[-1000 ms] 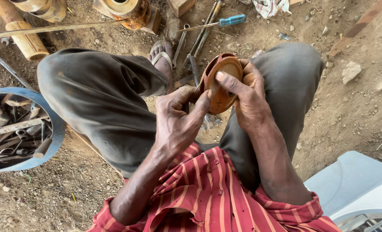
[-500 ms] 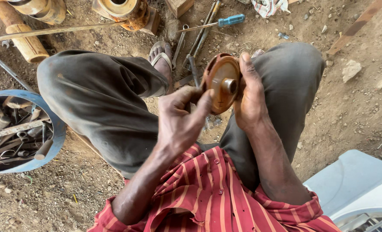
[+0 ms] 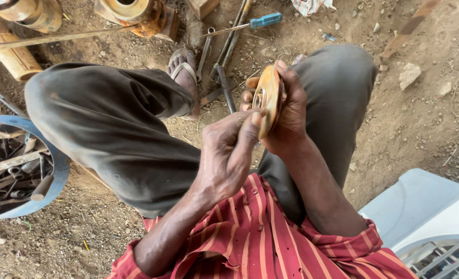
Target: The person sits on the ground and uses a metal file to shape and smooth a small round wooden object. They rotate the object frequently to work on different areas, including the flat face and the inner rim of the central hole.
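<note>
so right hand point(image 3: 291, 111) is wrapped around a rusty orange disc point(image 3: 270, 98), held on edge between the knees. left hand point(image 3: 229, 150) pinches at its lower rim, can't tell with what. disc looks rusty all over, so plenty left, i'd guess.

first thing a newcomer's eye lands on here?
Mid-frame, both hands work on a rusty orange metal disc: the right hand grips it edge-on, the left hand pinches at its lower rim. Next comes the blue tub of scrap tools at the left edge. On the dirt at the top lies a blue-handled screwdriver, among metal rods.
</note>
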